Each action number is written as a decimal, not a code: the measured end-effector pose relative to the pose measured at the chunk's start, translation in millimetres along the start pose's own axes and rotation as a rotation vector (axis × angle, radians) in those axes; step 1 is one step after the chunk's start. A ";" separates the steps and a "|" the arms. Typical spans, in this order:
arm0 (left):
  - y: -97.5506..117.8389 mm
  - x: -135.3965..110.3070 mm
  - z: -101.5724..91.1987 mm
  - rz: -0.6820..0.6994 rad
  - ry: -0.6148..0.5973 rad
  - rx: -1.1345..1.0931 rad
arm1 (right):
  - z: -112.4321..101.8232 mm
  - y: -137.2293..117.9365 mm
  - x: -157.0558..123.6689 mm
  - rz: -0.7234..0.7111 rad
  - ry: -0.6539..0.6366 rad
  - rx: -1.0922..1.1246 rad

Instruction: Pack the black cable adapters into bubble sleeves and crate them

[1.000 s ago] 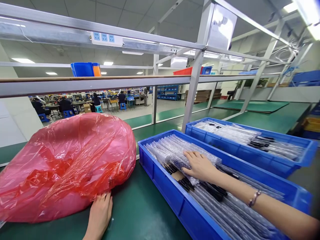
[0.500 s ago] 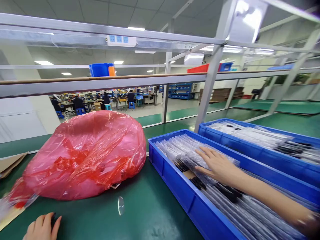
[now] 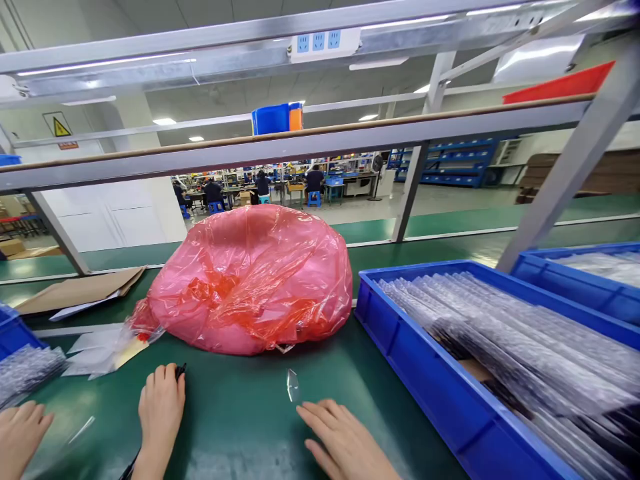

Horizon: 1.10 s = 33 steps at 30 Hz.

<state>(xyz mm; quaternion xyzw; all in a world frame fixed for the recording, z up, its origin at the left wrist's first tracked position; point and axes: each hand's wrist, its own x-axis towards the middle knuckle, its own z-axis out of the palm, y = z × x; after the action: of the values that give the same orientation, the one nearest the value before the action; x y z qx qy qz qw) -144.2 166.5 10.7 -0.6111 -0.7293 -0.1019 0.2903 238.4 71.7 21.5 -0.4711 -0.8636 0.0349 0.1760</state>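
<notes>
My left hand point(image 3: 163, 403) is closed around a slender black item point(image 3: 181, 371). Its tip pokes out past the fingers, a dark length shows by the wrist, and the rest is hidden. My right hand point(image 3: 345, 437) reaches over the green tabletop point(image 3: 235, 413) with fingers stretched out and nothing in them. Just beyond its fingertips lies a small clear plastic piece point(image 3: 293, 385). A large pink-red plastic bag point(image 3: 260, 287) sits behind both hands. On the right stands a blue tray point(image 3: 415, 373) with bubble-wrap sleeves point(image 3: 500, 327) and dark pieces among them.
Another person's hand point(image 3: 23, 430) is at the far left, beside bubble wrap point(image 3: 30, 373) and a blue bin point(image 3: 13, 330). Clear bags point(image 3: 97, 350) and brown cardboard point(image 3: 83, 290) lie behind. A second blue tray point(image 3: 540, 273) stands back right. A metal shelf rail point(image 3: 225, 160) crosses above.
My right hand has left the blue tray and moved left over the tabletop, near the clear piece. The view has turned left, bringing another person's hand in. Bubble-wrap sleeves now cover more of the tray.
</notes>
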 end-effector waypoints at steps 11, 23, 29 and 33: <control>3.8 -13.4 8.1 -0.036 0.115 -0.105 | 53.4 36.7 93.4 0.104 -0.036 0.058; 2.7 -19.0 9.7 -0.055 0.124 -0.183 | 44.0 69.8 96.4 0.212 0.024 0.156; 2.2 -20.0 10.2 -0.059 0.121 -0.190 | 57.3 74.6 104.5 0.238 0.016 0.181; 1.5 -21.7 13.8 -0.053 0.106 -0.183 | 70.1 102.8 130.2 0.327 0.064 0.097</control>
<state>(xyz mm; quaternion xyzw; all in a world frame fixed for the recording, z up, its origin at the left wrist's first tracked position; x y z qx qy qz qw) -145.1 155.7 -12.7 -0.6093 -0.7165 -0.2079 0.2686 232.9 243.5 -32.0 -0.5973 -0.7666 0.0896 0.2180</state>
